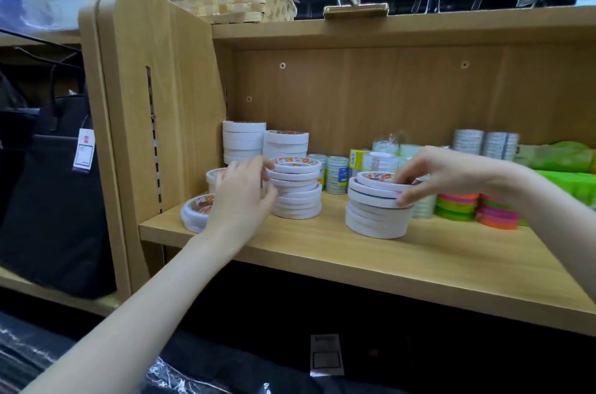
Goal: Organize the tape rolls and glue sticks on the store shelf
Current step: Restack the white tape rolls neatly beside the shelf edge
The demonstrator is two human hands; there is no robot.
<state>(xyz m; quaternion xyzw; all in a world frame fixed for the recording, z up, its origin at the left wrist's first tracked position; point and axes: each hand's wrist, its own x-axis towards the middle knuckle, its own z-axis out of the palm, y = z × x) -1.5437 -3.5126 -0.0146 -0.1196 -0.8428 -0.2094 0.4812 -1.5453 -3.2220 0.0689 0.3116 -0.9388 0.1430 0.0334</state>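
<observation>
Head view, wooden shelf (322,251), right hand (442,172) pinching top white tape roll (380,182) of a stack, left hand (240,197) loosely curled beside second white stack (296,190), neon rolls (477,206) at right.

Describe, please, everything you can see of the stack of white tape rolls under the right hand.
The stack of white tape rolls stands on the wooden shelf, toward its front. The flat white rolls are piled unevenly, their edges offset. The top roll bears a printed orange and red label. The right hand pinches that roll at its rim. Neon tape rolls lie behind to the right.
</observation>
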